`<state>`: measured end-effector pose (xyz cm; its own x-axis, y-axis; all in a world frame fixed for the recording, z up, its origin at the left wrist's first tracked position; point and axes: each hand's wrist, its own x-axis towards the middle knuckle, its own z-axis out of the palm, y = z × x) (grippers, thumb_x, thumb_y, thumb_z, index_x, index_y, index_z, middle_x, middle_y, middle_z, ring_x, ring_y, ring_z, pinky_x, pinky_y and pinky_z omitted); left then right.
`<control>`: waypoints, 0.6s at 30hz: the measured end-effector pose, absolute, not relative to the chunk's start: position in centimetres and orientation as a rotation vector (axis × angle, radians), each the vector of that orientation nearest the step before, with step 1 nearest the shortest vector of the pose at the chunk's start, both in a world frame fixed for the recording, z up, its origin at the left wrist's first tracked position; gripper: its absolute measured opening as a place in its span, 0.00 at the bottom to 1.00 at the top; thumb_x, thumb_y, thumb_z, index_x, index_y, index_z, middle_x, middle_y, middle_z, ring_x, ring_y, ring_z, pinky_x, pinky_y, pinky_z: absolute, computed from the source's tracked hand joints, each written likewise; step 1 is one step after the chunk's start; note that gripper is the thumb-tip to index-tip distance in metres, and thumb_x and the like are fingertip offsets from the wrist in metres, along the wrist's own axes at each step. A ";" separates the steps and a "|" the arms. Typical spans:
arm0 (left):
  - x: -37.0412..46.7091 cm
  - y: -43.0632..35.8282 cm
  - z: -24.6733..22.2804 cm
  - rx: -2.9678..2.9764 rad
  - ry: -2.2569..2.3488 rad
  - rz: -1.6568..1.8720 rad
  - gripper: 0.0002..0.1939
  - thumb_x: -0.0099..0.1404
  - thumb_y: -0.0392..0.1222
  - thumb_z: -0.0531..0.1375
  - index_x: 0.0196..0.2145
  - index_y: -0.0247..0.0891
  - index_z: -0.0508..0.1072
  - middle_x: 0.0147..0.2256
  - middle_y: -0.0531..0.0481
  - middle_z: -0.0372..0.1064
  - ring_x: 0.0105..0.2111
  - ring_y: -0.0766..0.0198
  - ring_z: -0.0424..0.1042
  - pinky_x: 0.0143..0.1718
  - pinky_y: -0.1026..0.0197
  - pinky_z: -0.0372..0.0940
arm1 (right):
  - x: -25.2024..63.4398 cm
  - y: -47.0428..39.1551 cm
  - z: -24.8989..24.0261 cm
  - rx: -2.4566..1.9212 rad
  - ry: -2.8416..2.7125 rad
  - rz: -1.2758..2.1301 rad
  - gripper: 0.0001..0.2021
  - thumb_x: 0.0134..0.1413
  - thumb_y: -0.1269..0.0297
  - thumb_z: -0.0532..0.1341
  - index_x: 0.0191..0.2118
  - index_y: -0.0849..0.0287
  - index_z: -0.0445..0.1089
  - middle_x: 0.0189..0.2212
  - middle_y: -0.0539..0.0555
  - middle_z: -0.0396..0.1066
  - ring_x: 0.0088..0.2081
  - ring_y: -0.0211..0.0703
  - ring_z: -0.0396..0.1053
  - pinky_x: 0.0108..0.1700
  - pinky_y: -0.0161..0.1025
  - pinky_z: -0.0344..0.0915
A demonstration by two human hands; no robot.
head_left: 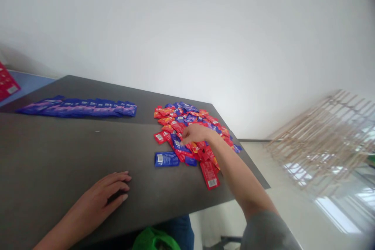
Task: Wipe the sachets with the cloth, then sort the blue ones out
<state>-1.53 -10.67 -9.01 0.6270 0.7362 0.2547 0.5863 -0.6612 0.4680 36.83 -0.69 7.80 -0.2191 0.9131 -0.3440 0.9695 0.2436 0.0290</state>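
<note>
A heap of red and blue packets (175, 115) lies on the right part of the dark table (125, 140). My right hand (193, 133) reaches onto the heap, its fingers pressed together at a blue packet (178, 143); its grip there is too small to make out. My left hand (109, 191) rests on the table near the front edge, fingers apart, holding nothing. Between the hands, a single blue packet (166, 159) lies flat. One red packet (209, 174) sticks out of the heap toward the front. A row of overlapping blue packets (88, 108) stretches along the back left.
At the far left edge is a red box or bag (6, 84) on a blue surface (32, 83). A white wall stands behind the table. A wooden slatted rack (325, 140) is on the right. Something green (155, 239) shows below the front edge.
</note>
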 end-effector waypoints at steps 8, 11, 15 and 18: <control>-1.2 -10.8 -7.6 2.485 1.105 0.589 0.15 0.68 0.57 0.61 0.41 0.46 0.81 0.54 0.48 0.76 0.57 0.51 0.73 0.59 0.50 0.70 | 33.4 -4.1 3.0 1.838 2.418 -0.036 0.16 0.63 0.55 0.60 0.50 0.56 0.75 0.47 0.62 0.76 0.47 0.56 0.74 0.46 0.44 0.68; -1.0 -11.0 -7.1 2.478 1.108 0.564 0.14 0.69 0.55 0.60 0.41 0.46 0.81 0.54 0.49 0.76 0.57 0.51 0.73 0.60 0.48 0.69 | 34.3 -2.9 4.7 1.904 2.472 -0.050 0.11 0.61 0.63 0.60 0.46 0.55 0.76 0.44 0.60 0.77 0.47 0.55 0.74 0.47 0.43 0.67; -0.8 -11.3 -7.1 2.433 1.120 0.542 0.13 0.69 0.53 0.60 0.41 0.46 0.80 0.55 0.49 0.75 0.59 0.51 0.71 0.62 0.46 0.67 | 35.2 -1.0 7.4 2.006 2.613 -0.100 0.13 0.63 0.65 0.57 0.50 0.57 0.73 0.42 0.56 0.77 0.45 0.48 0.75 0.47 0.41 0.68; -0.8 -11.6 -7.3 2.405 1.119 0.549 0.11 0.70 0.50 0.59 0.42 0.45 0.79 0.55 0.49 0.74 0.60 0.52 0.69 0.63 0.47 0.65 | 33.9 0.0 7.9 2.271 2.780 -0.711 0.27 0.60 0.67 0.59 0.64 0.56 0.61 0.42 0.53 0.74 0.34 0.41 0.75 0.39 0.38 0.72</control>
<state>-0.81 -11.57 -7.29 0.5960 0.7848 0.1700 0.6149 -0.5822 0.5318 33.87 0.01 7.90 -0.1489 0.9773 0.1508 0.7847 0.2095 -0.5833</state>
